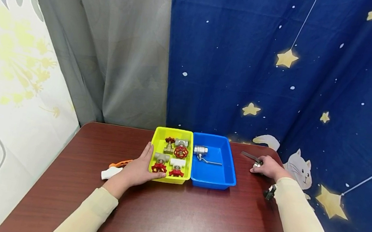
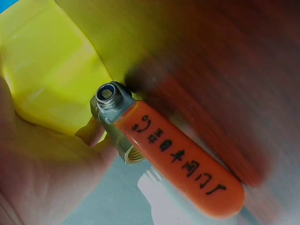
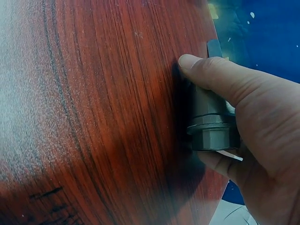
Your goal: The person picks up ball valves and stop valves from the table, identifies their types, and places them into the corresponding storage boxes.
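My left hand (image 1: pixel 137 169) lies along the left side of the yellow tray (image 1: pixel 172 180), its fingers straight against the wall and its thumb over the front rim. Several red-wheeled valves, among them a brass gate valve (image 1: pixel 168 148), sit in that tray. At the far right of the table my right hand (image 1: pixel 269 167) grips a metal ball valve (image 3: pixel 214 136) between thumb and fingers; its flat grey lever (image 1: pixel 249 155) points away to the left. The hand partly hides the valve's body. Another steel ball valve (image 1: pixel 200 150) with a long lever lies in the blue tray (image 1: pixel 212 177).
An orange-handled ball valve (image 2: pixel 176 159) lies left of the yellow tray, partly behind my left hand in the head view. Beside it is a white object (image 1: pixel 110 173), its kind unclear. The two trays stand side by side on the brown table (image 1: pixel 194 220), with curtains behind.
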Demonstrator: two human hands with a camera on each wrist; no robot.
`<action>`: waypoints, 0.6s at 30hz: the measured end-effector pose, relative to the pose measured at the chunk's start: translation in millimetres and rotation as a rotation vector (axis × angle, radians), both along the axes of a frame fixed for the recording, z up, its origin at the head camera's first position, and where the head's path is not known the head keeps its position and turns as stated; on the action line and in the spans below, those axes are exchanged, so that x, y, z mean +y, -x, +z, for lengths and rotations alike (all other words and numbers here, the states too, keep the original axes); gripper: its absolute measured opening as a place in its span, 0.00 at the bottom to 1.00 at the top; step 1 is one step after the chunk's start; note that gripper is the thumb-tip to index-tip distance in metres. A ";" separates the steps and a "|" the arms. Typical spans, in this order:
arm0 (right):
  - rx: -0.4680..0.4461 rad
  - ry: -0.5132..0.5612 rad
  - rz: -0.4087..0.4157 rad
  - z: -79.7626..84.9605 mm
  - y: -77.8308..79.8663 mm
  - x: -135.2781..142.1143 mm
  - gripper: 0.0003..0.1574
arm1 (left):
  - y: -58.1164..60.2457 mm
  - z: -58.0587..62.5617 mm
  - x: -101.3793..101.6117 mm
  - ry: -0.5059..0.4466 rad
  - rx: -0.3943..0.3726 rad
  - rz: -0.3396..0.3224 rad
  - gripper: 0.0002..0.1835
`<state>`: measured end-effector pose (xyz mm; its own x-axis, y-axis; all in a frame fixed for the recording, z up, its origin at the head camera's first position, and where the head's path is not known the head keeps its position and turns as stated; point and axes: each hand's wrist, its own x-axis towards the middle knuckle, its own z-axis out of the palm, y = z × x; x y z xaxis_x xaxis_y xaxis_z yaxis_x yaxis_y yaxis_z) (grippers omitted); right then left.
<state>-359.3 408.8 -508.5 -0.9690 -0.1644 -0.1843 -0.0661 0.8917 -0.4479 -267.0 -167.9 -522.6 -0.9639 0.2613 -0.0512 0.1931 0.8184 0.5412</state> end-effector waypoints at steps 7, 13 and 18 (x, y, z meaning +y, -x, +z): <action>0.013 0.016 0.007 -1.4 -0.7 3.2 0.50 | -0.4 1.0 0.2 -0.007 -0.011 -0.001 0.76; 0.081 0.055 0.051 -11.9 3.7 14.5 0.53 | 0.1 -0.1 0.1 -0.006 -0.005 -0.002 0.77; 0.084 0.008 0.003 -5.0 -3.4 3.2 0.49 | 0.7 -0.3 0.2 -0.010 -0.001 -0.001 0.77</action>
